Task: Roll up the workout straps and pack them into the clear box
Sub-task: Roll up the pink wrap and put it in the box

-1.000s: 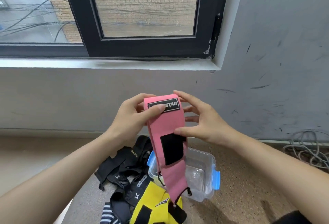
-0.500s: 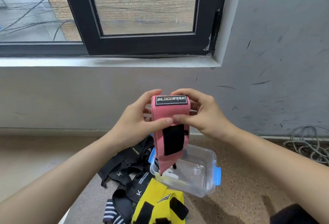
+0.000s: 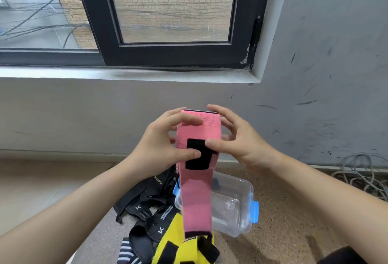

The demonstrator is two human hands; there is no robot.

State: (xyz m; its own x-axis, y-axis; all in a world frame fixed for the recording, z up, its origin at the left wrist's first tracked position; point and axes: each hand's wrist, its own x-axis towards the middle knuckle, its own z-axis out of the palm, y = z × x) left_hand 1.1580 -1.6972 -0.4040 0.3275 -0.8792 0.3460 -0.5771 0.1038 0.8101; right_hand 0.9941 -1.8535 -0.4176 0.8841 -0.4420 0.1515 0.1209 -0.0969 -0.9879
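mid-roll on the pink strap (image 3: 210, 126), pinched at its top by left hand (image 3: 159, 147) and right hand (image 3: 238, 143); next, likely winding in the hanging tail.

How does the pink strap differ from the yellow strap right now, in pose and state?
The pink strap is held up in the air, pinched by the left hand and the right hand; the yellow strap lies on the floor, untouched. The pink strap hangs long from its rolled-over top; the yellow strap sits crumpled beside the black straps. Both carry black patches, and neither is in the clear box.
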